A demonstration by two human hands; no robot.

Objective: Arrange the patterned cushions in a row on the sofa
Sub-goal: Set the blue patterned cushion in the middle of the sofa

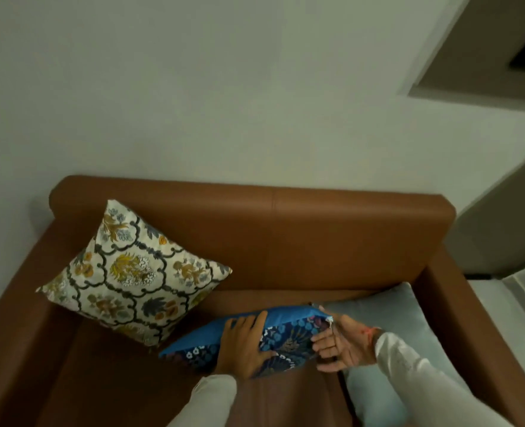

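A cream cushion (131, 274) with a dark lattice and yellow-blue flowers leans in the left corner of the brown leather sofa (285, 241). A dark blue floral cushion (289, 337) with a plain blue back hangs over the middle of the seat, held by both hands. My left hand (244, 345) grips across its face and top edge. My right hand (341, 345) holds its right corner, near the zip end.
A plain pale blue cushion (390, 315) lies on the right side of the seat, partly under my right arm. The sofa stands against a white wall (224, 103). A doorway or recess shows at the upper right, pale floor at the right.
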